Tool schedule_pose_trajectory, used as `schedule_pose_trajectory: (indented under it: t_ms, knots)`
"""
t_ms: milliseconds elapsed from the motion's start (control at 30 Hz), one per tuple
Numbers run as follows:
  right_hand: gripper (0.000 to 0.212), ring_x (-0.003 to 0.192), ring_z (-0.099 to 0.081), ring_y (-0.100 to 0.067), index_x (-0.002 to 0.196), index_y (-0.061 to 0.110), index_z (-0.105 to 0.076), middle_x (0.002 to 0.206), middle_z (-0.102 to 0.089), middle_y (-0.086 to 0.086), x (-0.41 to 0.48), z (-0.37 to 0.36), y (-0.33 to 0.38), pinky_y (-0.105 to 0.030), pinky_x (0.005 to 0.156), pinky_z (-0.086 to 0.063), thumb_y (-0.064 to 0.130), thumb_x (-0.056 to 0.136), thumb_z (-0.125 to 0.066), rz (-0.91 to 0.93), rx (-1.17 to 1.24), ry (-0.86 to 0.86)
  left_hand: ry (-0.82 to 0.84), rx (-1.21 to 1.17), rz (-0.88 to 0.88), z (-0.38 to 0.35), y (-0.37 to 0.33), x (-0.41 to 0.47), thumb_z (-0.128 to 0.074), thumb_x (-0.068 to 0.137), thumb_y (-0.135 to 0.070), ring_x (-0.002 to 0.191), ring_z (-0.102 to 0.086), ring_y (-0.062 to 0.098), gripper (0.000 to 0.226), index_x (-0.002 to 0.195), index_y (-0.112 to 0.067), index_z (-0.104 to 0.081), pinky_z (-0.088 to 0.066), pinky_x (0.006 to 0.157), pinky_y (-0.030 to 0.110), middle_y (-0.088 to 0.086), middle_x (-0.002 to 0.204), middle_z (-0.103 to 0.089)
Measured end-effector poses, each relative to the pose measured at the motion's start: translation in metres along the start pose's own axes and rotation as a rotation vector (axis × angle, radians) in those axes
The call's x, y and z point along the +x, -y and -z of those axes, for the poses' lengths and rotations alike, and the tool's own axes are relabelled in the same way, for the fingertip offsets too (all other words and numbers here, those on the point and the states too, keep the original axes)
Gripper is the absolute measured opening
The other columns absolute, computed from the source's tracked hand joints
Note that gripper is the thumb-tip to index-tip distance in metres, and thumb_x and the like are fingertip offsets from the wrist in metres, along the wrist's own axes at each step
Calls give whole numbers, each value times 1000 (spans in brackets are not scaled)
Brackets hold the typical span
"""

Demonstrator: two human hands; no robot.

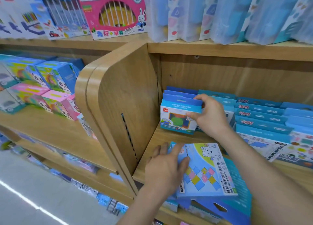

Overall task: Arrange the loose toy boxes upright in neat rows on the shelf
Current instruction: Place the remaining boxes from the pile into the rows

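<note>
R hand (210,116) pinches the upright blue box (176,118) at the left end of the shelf (169,138), right by the divider (128,98). L hand (167,170) is flat w/ fingers straight, resting on the bear box (206,170) lying flat up front.

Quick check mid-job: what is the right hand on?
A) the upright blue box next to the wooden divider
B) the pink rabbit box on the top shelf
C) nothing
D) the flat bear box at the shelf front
A: the right hand grips the top edge of the upright blue box beside the wooden divider, while the left hand lies with straight fingers on the flat bear box.
</note>
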State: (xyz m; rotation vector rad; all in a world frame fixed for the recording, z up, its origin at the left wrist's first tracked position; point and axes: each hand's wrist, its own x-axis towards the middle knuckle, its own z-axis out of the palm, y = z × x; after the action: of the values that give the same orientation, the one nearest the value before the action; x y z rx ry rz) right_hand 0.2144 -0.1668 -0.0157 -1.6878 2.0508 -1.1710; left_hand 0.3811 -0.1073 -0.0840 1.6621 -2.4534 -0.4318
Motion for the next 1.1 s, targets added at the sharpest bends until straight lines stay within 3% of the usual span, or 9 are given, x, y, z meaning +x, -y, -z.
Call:
schedule_pose_trajectory:
  t_ms: [100, 167, 267, 367, 500, 633, 833, 933, 1100]
  knots:
    - [46, 107, -52, -24, 118, 13, -59, 113, -54, -7, 2, -18, -4, -28, 87, -37, 20, 76, -77, -20, -53, 35, -103, -66, -9, 6, 8, 10, -28, 94, -55, 139, -21, 18, 48, 139, -40, -27, -33, 104, 31, -4, 151, -27]
    - [48, 109, -52, -24, 121, 14, -57, 115, -50, -7, 1, -26, -7, -26, 89, -36, 20, 77, -76, -41, -57, 45, -164, -96, -17, 12, 11, 16, -38, 96, -46, 138, -22, 19, 47, 141, -34, -29, -31, 106, 31, -2, 152, -26]
    - [51, 107, -54, -24, 125, 18, -54, 114, -47, -6, -1, -30, -8, -32, 91, -42, 21, 78, -75, -48, -62, -9, -234, -131, -7, 20, 13, 28, -44, 95, -38, 136, -23, 21, 53, 144, -33, -24, -31, 105, 30, 0, 155, -18]
    - [53, 101, -56, -24, 127, 20, -46, 110, -53, -6, -6, -25, -7, -32, 78, -43, 27, 81, -72, -93, -92, -75, -283, -186, 2, 27, 11, 43, -50, 92, -30, 136, -23, 24, 60, 144, -34, -20, -33, 104, 31, 2, 156, -12]
    - [33, 93, -58, -15, 119, 14, -48, 99, -62, 4, -16, -21, -9, -27, 77, -42, 20, 90, -60, -277, 157, -4, -365, -195, -14, 36, 5, 68, -61, 88, -23, 140, -19, 27, 74, 145, -30, -15, -33, 106, 31, 6, 156, -9]
    - [33, 105, -59, -14, 121, 21, -55, 114, -64, 5, -19, -29, -10, -36, 94, -47, 12, 90, -55, -347, 362, 162, -358, -130, -3, 44, 0, 97, -65, 86, -25, 142, -13, 29, 82, 146, -31, -11, -32, 108, 36, 10, 157, -5]
    - [38, 110, -58, -14, 122, 30, -53, 119, -64, 4, -17, -30, -11, -41, 100, -45, 11, 88, -53, -334, 456, 257, -318, 40, -3, 39, -4, 113, -63, 87, -29, 142, -13, 30, 73, 144, -33, -17, -35, 106, 38, 11, 155, -9]
    - [41, 114, -55, -12, 126, 29, -51, 122, -61, 6, -20, -27, -14, -41, 104, -42, 10, 89, -54, -338, 515, 287, -326, 21, 21, 33, -6, 116, -64, 87, -30, 140, -20, 32, 72, 143, -33, -20, -35, 107, 39, 13, 153, -14]
    - [38, 113, -56, -11, 115, 37, -50, 115, -60, 12, -20, -21, -18, -41, 105, -42, 8, 92, -53, -355, 616, 320, -376, -21, 9, 33, -9, 118, -65, 86, -29, 135, -30, 31, 66, 140, -30, -27, -40, 102, 38, 12, 148, -21]
